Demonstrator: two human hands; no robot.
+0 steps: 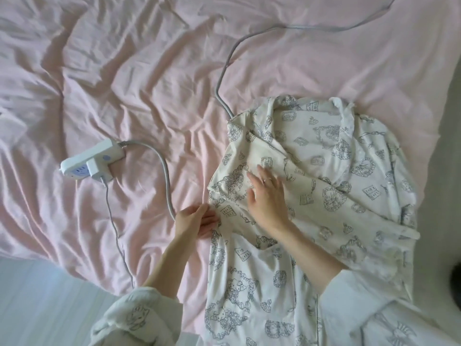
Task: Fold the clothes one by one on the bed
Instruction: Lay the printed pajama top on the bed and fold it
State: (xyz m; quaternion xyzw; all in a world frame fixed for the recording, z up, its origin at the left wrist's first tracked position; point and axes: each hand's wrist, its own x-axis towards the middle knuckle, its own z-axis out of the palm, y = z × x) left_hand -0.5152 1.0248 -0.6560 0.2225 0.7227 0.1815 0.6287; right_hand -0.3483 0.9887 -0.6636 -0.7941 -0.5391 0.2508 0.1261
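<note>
The shirt [311, 186] lies spread on the pink bed [124, 71]. The right hand [267, 196] rests flat on it, fingers straight. Just left of that, the left hand [197, 221] pinches the shirt's edge. Farther left sits a power strip [92, 159].

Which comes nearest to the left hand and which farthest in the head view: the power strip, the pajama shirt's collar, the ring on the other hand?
From the left hand:
1. Ring, on the right hand just to its right, flat on the pajama shirt.
2. Power strip, up and to the left on the pink sheet.
3. Collar, at the shirt's far top.
</note>
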